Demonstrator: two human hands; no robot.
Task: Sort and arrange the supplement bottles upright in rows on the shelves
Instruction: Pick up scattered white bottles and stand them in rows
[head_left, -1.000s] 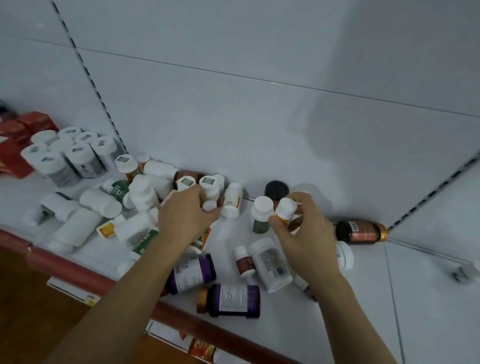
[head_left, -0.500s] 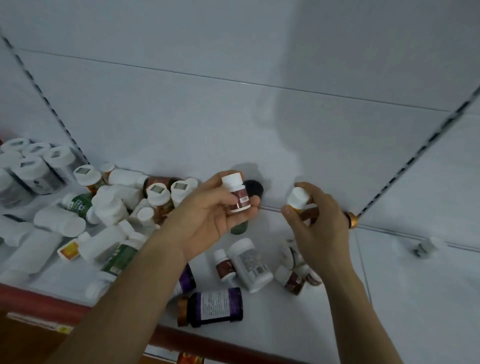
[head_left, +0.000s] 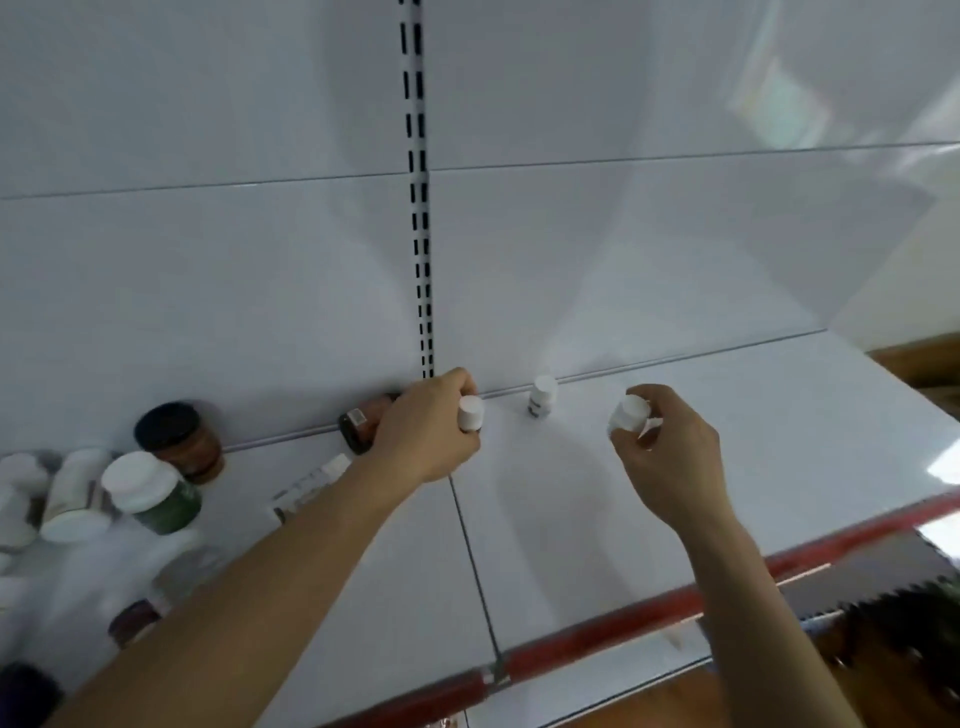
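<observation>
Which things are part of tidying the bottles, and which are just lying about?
Part of the job: left hand gripping a little bottle; right hand gripping a white-capped bottle; white bottle standing at the back; tipped amber bottle; black-lidded jar; green bottle; shelf.
Just there: slotted wall rail; red shelf edge; wooden floor.
</observation>
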